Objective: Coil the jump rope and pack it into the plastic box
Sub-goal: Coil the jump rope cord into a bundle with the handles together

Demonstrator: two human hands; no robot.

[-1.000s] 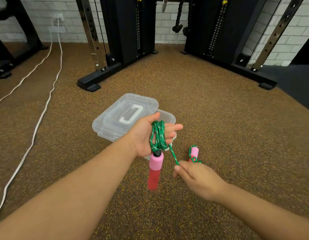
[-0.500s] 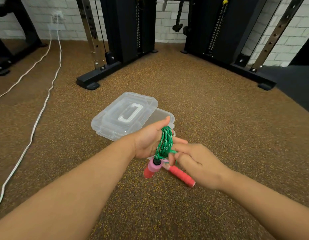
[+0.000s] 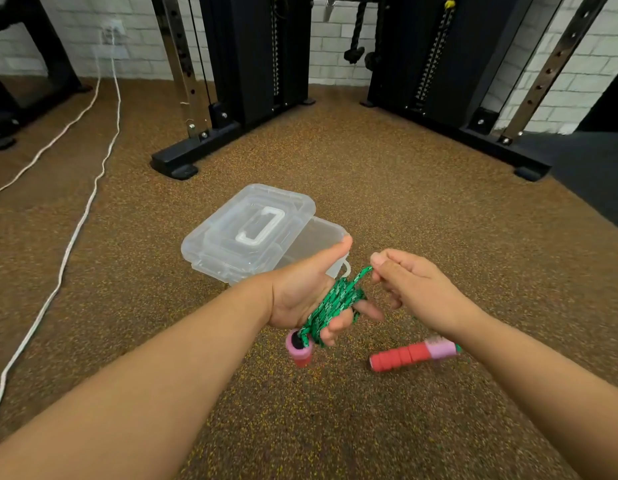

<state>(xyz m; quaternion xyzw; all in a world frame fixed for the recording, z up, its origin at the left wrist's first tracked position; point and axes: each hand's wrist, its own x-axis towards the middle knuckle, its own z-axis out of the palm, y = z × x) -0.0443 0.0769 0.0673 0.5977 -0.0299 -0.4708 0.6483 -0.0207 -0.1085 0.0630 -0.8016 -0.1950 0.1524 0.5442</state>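
Note:
The green jump rope [image 3: 335, 301] is wound in several loops around the fingers of my left hand [image 3: 302, 294], whose thumb sticks up. One pink and red handle [image 3: 299, 349] hangs below that hand. My right hand [image 3: 409, 289] pinches a strand of the rope just right of the coil. The other red and pink handle [image 3: 413, 355] hangs beneath my right wrist. The clear plastic box [image 3: 318, 237] stands on the floor just beyond my left hand, its lid [image 3: 248, 230] lying askew over its left part.
Black gym machine frames [image 3: 231, 109] stand at the back left and back right [image 3: 473, 109]. White cables [image 3: 75, 233] run along the brown speckled floor on the left. A dark mat [image 3: 595, 168] covers the far right.
My right hand has risen from below the coil and now pulls a strand up to the right. The second handle has swung out under my right wrist. My left hand has tilted, thumb up.

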